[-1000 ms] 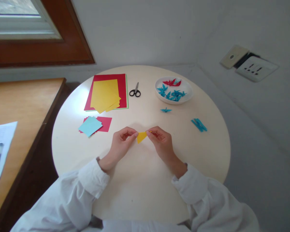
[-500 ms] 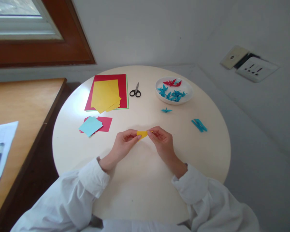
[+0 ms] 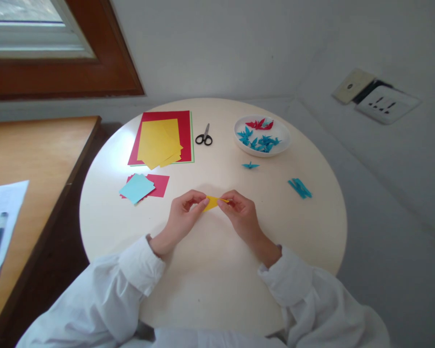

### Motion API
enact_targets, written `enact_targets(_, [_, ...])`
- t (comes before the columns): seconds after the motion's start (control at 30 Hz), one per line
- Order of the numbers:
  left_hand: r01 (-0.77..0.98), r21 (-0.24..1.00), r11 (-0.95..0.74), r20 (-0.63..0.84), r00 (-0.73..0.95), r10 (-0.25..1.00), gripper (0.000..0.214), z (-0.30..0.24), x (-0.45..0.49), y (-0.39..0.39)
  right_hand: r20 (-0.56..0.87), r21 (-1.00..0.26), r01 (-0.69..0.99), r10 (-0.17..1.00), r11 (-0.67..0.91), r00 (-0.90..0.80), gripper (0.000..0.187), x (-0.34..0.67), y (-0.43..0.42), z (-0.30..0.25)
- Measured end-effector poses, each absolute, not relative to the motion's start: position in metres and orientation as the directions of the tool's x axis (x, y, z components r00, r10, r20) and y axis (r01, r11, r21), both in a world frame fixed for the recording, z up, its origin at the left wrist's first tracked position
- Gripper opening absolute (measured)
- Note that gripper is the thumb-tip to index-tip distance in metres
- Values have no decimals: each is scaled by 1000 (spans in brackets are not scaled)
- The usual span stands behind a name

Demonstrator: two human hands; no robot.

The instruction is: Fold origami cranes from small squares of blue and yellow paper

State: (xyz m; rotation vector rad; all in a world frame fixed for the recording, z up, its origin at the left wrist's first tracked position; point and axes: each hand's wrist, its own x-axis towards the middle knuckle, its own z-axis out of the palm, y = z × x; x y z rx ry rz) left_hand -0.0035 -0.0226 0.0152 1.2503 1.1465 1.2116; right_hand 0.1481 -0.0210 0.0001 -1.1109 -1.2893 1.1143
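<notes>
A small folded yellow paper (image 3: 212,202) is held just above the round cream table (image 3: 210,270), near its middle. My left hand (image 3: 184,215) pinches its left end and my right hand (image 3: 239,212) pinches its right end, fingers of both closed on it. Most of the paper is hidden between the fingertips. Both arms are in white sleeves.
Behind the hands lie a stack of yellow sheets on red paper (image 3: 161,139), black scissors (image 3: 204,137), light blue and red squares (image 3: 141,187), a white dish (image 3: 280,141) of folded blue and red cranes, a loose blue crane (image 3: 250,165), folded blue strips (image 3: 299,188). A wooden desk (image 3: 32,159) stands left.
The yellow paper has gone from a hanging triangle to a flatter, narrower shape between the fingertips. Both hands have stayed in the same spot, pinching closer together.
</notes>
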Motion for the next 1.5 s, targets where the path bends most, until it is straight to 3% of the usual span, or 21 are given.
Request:
enact_targets(0.27, [-25,998,-60,61,42,997,16,14,-5,-22,167,-985,47,986,167,-17,6,148,-21,-1])
enact_targets(0.6, [104,949,-298,293,61,954,9,15,-7,-22,229,-970,81,973,230,-13,4,148,-21,-4])
enact_targets(0.8, [113,942,-315,308,70,949,6,14,-8,-21,232,-967,98,972,234,-39,1,148,-22,-5])
enact_targets(1.0, [125,961,-249,241,74,968,14,16,-7,-23,245,-959,131,967,253,-77,4,146,-22,-3])
enact_targets(1.3, [71,997,12,-21,133,991,29,13,-4,-21,139,-987,84,990,138,9,15,149,-20,0])
enact_targets(1.5, [93,995,30,-44,146,988,33,11,-5,-21,105,-994,39,994,105,14,15,150,-19,-3])
